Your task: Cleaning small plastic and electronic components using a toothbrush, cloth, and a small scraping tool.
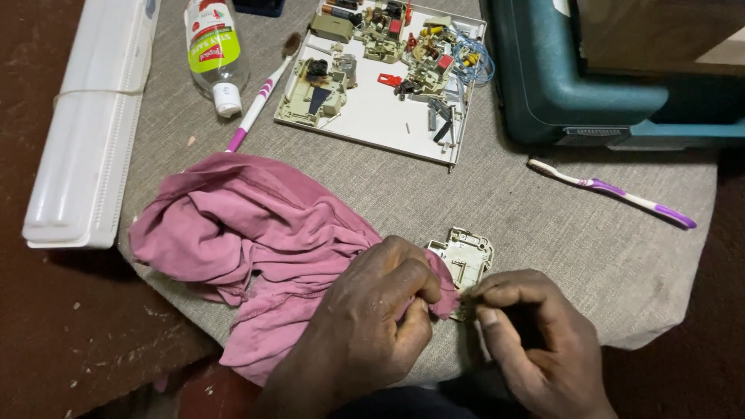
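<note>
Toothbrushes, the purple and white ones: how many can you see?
2. One purple and white plastic toothbrush lies between the clear plastic bottle and the white tray; the other lies beside the teal case.

Beige plastic casing (464,260), open side up, lower centre; crumpled pink cloth (240,233) spreads left, its corner touching the casing.

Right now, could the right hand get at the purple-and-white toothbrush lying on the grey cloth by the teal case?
Probably yes, once freed: the right hand is pinching the beige plastic casing, and the purple-and-white toothbrush lies on bare grey cloth beyond it with nothing between.
</note>
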